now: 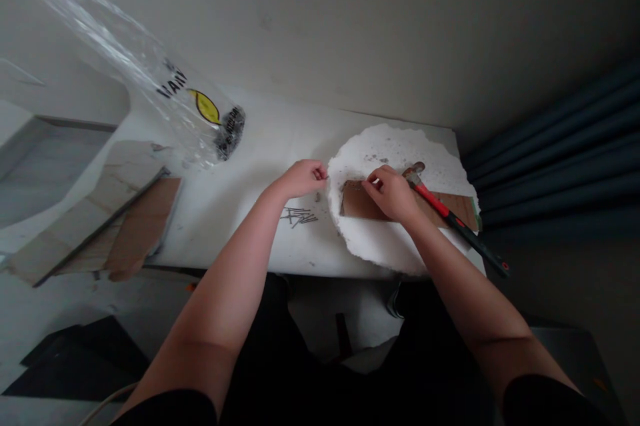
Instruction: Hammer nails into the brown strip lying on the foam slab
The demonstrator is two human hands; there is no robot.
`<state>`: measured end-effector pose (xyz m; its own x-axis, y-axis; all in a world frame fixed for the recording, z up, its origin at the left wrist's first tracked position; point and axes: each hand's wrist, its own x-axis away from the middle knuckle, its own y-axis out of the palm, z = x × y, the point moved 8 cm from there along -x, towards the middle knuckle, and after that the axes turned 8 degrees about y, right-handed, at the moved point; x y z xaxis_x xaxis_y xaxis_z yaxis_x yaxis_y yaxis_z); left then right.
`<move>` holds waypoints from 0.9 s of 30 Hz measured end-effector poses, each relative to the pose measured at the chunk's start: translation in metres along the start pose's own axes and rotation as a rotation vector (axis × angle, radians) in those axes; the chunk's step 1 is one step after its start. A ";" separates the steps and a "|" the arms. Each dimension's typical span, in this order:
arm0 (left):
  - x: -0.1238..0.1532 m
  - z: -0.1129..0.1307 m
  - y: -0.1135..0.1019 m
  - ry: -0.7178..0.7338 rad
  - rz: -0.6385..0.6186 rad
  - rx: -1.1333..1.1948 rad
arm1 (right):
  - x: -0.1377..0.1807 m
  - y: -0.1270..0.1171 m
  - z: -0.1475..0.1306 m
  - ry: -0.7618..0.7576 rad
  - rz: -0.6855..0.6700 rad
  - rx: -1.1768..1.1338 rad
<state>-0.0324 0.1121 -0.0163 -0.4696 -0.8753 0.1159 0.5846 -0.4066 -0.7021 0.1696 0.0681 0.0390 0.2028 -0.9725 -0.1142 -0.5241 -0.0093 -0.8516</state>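
Note:
My left hand is closed in a loose fist at the left edge of a rough white foam slab, its fingertips pinched on something too small to name. My right hand is closed in a pinch over a brown wooden board that lies on the slab. What its fingers hold is hidden. A hammer with a red and black handle rests on the board just right of my right hand. A small heap of dark nails lies on the white table below my left hand.
A clear plastic bag with a yellow label and dark contents lies at the back left of the table. Wooden boards lean at the table's left edge. A wall stands behind, dark blue curtains hang to the right.

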 end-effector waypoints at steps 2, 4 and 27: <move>0.007 -0.026 -0.003 -0.147 -0.087 -0.340 | -0.002 0.001 0.010 0.021 -0.056 0.074; 0.014 -0.044 0.005 -0.239 -0.258 -0.523 | -0.001 0.004 0.012 0.019 -0.113 0.147; 0.020 -0.035 0.038 -0.282 -0.517 -0.600 | 0.008 0.032 -0.025 -0.120 -0.196 0.633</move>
<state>-0.0424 0.0884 -0.0657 -0.3522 -0.6820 0.6410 -0.1474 -0.6359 -0.7576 0.1342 0.0547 0.0236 0.3547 -0.9337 0.0484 0.1106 -0.0095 -0.9938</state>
